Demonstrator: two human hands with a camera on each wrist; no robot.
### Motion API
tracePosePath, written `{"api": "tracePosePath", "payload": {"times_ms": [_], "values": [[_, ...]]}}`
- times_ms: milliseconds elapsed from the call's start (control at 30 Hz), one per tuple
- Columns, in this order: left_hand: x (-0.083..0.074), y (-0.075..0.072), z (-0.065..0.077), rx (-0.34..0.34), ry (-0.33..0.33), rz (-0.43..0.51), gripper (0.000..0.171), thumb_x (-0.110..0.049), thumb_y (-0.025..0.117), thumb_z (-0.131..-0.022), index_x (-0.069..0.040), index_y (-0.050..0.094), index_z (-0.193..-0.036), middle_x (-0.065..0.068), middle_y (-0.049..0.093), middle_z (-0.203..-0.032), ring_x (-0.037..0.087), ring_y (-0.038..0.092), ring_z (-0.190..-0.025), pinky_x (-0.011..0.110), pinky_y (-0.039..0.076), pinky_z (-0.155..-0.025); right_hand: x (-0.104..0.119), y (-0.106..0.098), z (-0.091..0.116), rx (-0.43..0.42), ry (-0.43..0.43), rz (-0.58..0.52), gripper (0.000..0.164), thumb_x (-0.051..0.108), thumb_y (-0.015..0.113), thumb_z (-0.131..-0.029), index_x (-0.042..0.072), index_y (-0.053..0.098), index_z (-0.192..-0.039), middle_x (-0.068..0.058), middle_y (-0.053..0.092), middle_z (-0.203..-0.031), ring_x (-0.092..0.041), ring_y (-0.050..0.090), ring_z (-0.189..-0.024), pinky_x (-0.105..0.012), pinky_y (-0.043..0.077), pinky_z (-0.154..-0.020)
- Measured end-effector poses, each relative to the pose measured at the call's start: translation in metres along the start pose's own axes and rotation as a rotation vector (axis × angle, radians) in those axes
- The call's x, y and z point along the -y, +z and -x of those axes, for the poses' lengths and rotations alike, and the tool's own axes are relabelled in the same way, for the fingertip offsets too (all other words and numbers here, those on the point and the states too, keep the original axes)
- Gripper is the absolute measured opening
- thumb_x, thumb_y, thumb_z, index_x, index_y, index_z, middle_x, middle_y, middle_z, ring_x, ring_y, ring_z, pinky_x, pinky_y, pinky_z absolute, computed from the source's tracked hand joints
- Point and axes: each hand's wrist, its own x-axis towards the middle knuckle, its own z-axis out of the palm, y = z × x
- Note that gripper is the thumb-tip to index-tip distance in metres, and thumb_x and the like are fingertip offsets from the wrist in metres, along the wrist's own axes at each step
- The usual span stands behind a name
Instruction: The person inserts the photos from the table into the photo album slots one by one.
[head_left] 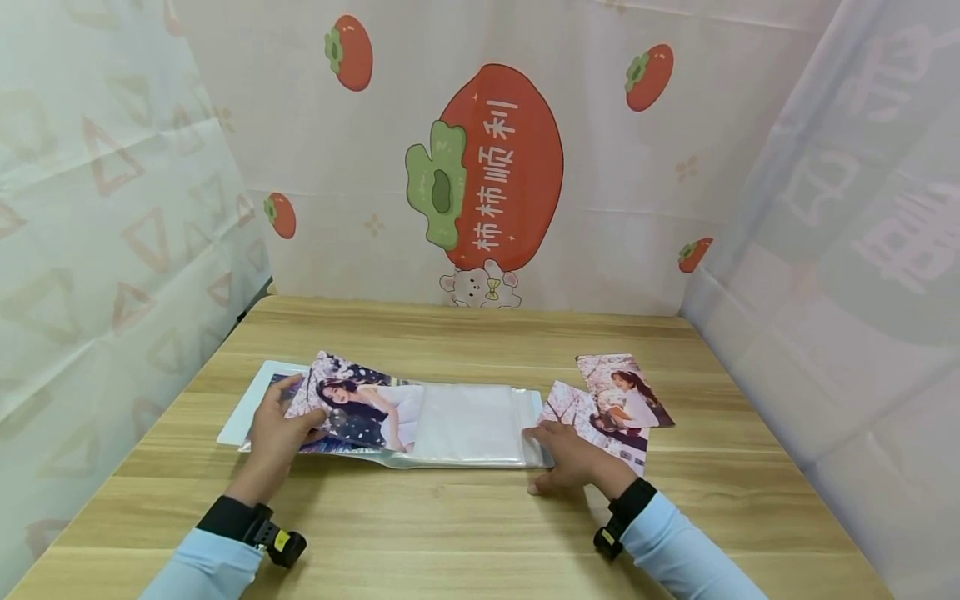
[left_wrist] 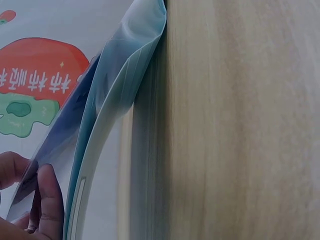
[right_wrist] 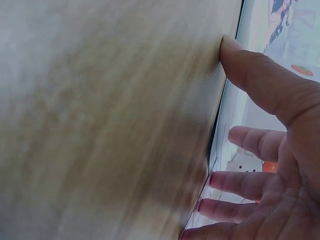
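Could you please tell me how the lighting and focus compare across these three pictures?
Head view: bright and fairly sharp, the held photo showing clearly; left wrist: dimmer, with whitish sheen on the bent plastic and soft grain on the tabletop; right wrist: tabletop strongly blurred, pale haze at upper left, the right hand sharper.

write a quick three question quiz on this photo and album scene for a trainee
1. Open question: which hand pinches a photo above the album?
2. True or false: the two loose photos on the right overlap.
3. Multiple choice: where is the right hand?
a) by the album's left end
b) by the album's right end
c) on the pinched photo

Key:
1. The left hand.
2. True.
3. b
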Motion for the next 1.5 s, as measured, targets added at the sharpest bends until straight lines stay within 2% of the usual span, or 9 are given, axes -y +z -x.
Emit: {"api": "tracePosePath", "payload": {"times_ms": [67,167,300,500,700,900,1067,1333,1500], "values": [[-0.001,0.0,0.001,0.007,0.001,-0.029,0.074,0.005,0.059,-0.083,-0.008,0.023,-0.145,0.028,0.034,-0.133,0.027,0.058,-0.091,0.029,0.053,-0.067,0.0,0.0,0.0,0.001,0.004,0.004,0.074,0.031,0.08,-0.072,0.009,0.046,-0.134,-0.025,0.032,-0.14,-0.045,0.029,-0.126,-0.055,0.031,-0.096],[-0.002,0.0,0.001,0.008,0.004,-0.065,0.068,0.001,0.063,-0.083,-0.006,0.031,-0.142,0.023,0.045,-0.11,0.017,0.06,-0.073,0.029,0.053,-0.063,0.001,-0.001,0.0,0.001,0.009,0.008,0.074,0.031,0.08,-0.072,0.009,0.046,-0.134,-0.025,0.032,-0.14,-0.044,0.029,-0.126,-0.055,0.031,-0.096],[-0.001,0.0,0.0,0.019,0.013,-0.082,0.052,-0.003,0.06,-0.087,-0.002,0.042,-0.136,0.012,0.048,-0.092,0.011,0.055,-0.067,0.029,0.053,-0.06,0.0,0.0,-0.001,0.002,0.014,0.012,0.074,0.032,0.08,-0.072,0.009,0.046,-0.134,-0.025,0.033,-0.14,-0.044,0.029,-0.126,-0.055,0.031,-0.096],[0.001,0.001,-0.001,0.051,-0.009,-0.148,0.043,-0.002,0.049,-0.091,0.002,0.046,-0.134,0.011,0.048,-0.094,0.012,0.05,-0.067,0.026,0.05,-0.056,0.0,0.001,-0.001,0.001,0.009,0.009,0.074,0.031,0.08,-0.072,0.009,0.047,-0.134,-0.024,0.033,-0.14,-0.044,0.029,-0.126,-0.055,0.031,-0.096],[0.006,0.001,-0.003,0.08,-0.007,-0.187,0.043,-0.001,0.051,-0.09,0.006,0.045,-0.132,0.009,0.051,-0.089,0.011,0.05,-0.065,0.025,0.049,-0.055,-0.001,0.002,0.0,0.009,0.006,0.001,0.074,0.031,0.079,-0.072,0.009,0.047,-0.134,-0.024,0.033,-0.14,-0.043,0.029,-0.126,-0.054,0.031,-0.097],[0.007,0.003,-0.003,0.09,-0.006,-0.198,0.042,-0.002,0.055,-0.089,0.009,0.048,-0.129,0.013,0.058,-0.094,0.012,0.054,-0.065,0.026,0.051,-0.056,0.0,0.002,0.0,0.014,0.02,0.006,0.074,0.031,0.08,-0.072,0.01,0.047,-0.134,-0.022,0.034,-0.14,-0.042,0.03,-0.126,-0.054,0.031,-0.096],[0.005,0.007,-0.004,0.09,0.021,-0.239,0.04,-0.003,0.059,-0.087,0.008,0.053,-0.124,0.015,0.062,-0.093,0.014,0.056,-0.064,0.027,0.051,-0.054,0.0,0.001,0.001,0.018,0.025,0.005,0.073,0.032,0.08,-0.072,0.01,0.047,-0.134,-0.022,0.034,-0.14,-0.042,0.03,-0.126,-0.054,0.031,-0.096],[0.003,0.017,-0.006,0.103,0.07,-0.396,0.04,-0.006,0.064,-0.081,0.008,0.058,-0.118,0.014,0.065,-0.088,0.017,0.056,-0.064,0.029,0.048,-0.052,0.0,0.002,0.001,0.016,0.019,0.009,0.074,0.032,0.079,-0.073,0.01,0.046,-0.135,-0.023,0.033,-0.14,-0.043,0.029,-0.127,-0.055,0.031,-0.097],[0.003,0.023,-0.006,0.111,0.146,-0.494,0.036,-0.006,0.062,-0.081,0.009,0.061,-0.113,0.014,0.064,-0.086,0.021,0.057,-0.07,0.03,0.045,-0.056,-0.001,0.001,0.001,0.006,0.008,0.001,0.073,0.032,0.079,-0.074,0.01,0.046,-0.136,-0.025,0.031,-0.141,-0.045,0.027,-0.127,-0.056,0.03,-0.097]]}}
